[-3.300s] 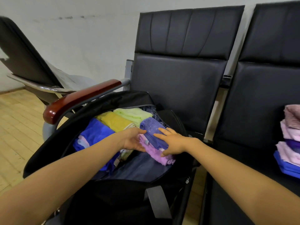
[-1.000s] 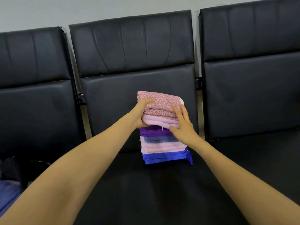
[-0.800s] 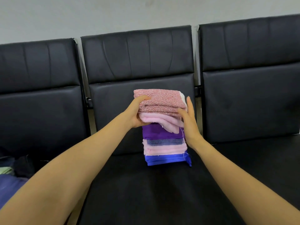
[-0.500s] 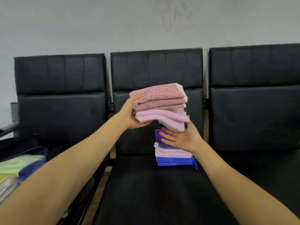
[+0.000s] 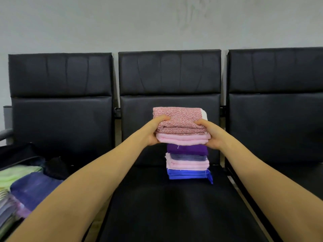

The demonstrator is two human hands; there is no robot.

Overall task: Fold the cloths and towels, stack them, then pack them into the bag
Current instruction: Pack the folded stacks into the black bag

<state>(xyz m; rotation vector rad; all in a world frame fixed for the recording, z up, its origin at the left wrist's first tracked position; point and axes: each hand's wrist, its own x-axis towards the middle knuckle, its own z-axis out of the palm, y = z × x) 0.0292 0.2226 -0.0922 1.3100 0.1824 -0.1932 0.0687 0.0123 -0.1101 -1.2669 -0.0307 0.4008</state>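
Observation:
A folded pink speckled cloth lies on a folded light pink towel; I hold the pair just above the stack. My left hand grips their left end, thumb on top. My right hand grips the right end the same way. Below stands the rest of the stack on the middle seat: purple, grey-blue, pink and blue folded cloths. The open black bag is at the far left, with green, blue and lilac folded cloths inside.
Three black padded chairs stand in a row against a pale wall. The middle seat has bare room in front of the stack. A grey armrest shows at the left edge.
Both hands left the bag and went to the stack on the middle seat. They lifted the top two cloths; the right hand, open beneath them half a second ago, now grips their right end.

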